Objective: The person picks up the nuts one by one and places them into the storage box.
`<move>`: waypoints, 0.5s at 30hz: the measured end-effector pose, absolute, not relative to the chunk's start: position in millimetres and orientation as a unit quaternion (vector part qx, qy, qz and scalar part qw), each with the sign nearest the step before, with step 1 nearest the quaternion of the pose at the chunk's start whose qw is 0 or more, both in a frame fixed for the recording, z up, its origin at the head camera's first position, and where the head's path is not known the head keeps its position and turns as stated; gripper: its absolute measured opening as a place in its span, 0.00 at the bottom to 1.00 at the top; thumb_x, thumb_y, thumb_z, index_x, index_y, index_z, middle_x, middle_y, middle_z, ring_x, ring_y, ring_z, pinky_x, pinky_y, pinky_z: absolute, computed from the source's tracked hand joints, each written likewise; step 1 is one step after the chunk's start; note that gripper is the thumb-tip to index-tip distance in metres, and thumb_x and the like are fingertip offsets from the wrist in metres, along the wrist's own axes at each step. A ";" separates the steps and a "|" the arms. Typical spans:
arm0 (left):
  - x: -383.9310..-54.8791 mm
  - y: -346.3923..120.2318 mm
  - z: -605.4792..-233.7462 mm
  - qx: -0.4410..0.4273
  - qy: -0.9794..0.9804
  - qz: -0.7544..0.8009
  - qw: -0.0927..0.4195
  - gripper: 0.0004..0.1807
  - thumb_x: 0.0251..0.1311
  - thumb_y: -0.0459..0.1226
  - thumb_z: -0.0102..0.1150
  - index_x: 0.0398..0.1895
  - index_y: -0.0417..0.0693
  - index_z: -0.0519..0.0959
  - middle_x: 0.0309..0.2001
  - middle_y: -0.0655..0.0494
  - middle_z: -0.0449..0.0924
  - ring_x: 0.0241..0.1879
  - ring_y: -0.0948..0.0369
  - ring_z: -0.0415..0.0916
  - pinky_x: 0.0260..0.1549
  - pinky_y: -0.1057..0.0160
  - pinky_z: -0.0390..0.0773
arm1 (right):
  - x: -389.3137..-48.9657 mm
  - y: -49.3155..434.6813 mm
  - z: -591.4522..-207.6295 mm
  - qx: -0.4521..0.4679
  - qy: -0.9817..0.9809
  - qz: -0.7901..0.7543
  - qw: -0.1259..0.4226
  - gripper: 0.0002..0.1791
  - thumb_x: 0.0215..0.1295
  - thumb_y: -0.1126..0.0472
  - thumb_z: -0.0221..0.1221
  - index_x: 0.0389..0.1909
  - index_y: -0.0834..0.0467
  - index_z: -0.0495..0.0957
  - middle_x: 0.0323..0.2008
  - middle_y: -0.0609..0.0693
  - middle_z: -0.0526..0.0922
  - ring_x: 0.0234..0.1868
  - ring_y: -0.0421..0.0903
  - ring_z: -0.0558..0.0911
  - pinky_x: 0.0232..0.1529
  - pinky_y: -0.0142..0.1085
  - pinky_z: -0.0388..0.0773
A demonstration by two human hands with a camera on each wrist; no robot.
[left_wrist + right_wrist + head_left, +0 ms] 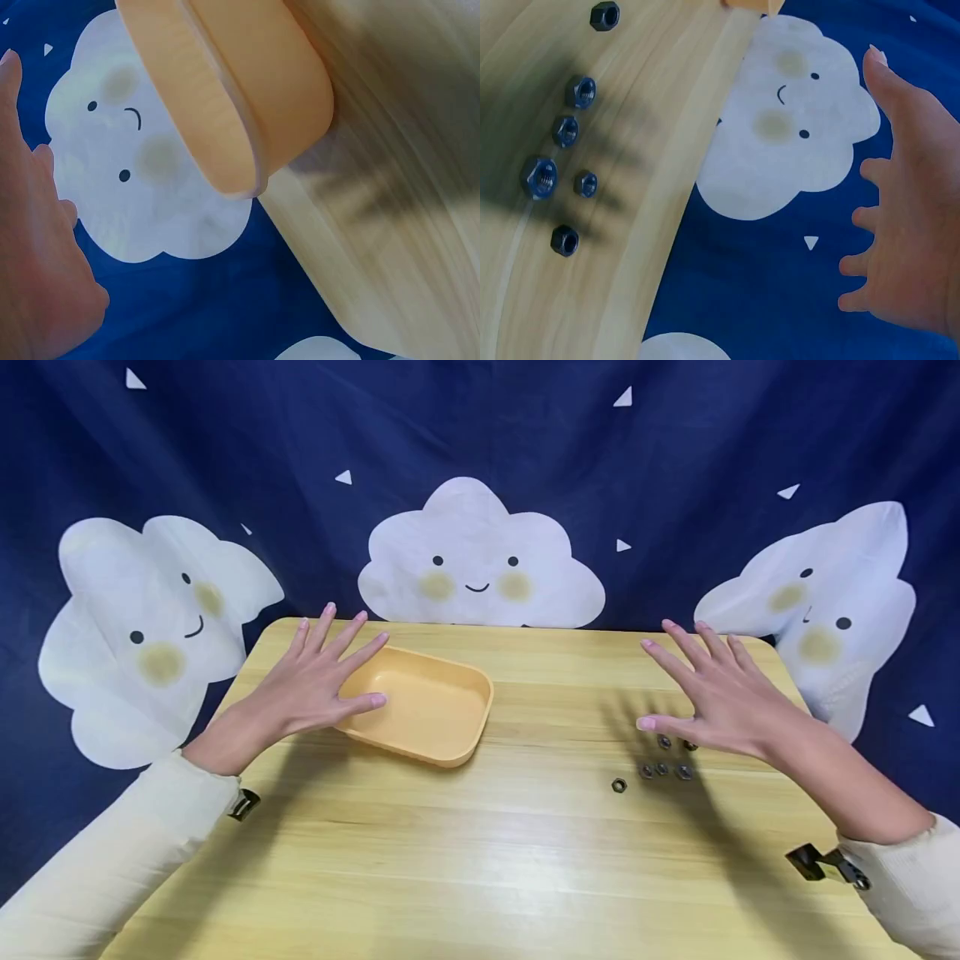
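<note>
My left hand (311,685) is spread wide above the left end of an orange-yellow plastic tray (420,702), partly covering it in the head view. Its fingers hold nothing. On the right, my other hand (723,702) also has its fingers spread and grips nothing; it hovers above several dark metal hex nuts (684,772). One nut (618,786) lies a little apart, to the left of the group. The right wrist view shows the nuts (540,178) scattered on the wood, differing in size. Inside the tray, the visible floor holds nothing.
A light wood table (480,843) with rounded far corners carries everything. Behind it hangs a dark blue curtain (487,427) printed with white clouds and triangles. Dark clips (825,865) sit at both sleeve cuffs.
</note>
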State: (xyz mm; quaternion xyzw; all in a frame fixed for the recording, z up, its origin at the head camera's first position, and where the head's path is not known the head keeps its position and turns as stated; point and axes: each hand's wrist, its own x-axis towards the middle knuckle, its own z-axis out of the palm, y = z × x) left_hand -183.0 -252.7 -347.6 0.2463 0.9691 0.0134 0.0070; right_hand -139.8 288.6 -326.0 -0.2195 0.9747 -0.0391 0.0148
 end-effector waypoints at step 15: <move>-187.2 -249.1 -360.8 0.249 0.968 0.006 0.007 0.47 0.65 0.72 0.46 0.84 0.71 0.48 0.86 0.52 0.37 0.84 0.45 0.19 0.77 0.29 0.34 | -147.9 268.9 -337.5 -0.232 0.972 -0.040 0.018 0.58 0.62 0.25 0.58 0.85 0.45 0.44 0.85 0.56 0.44 0.84 0.68 0.44 0.78 0.69 0.44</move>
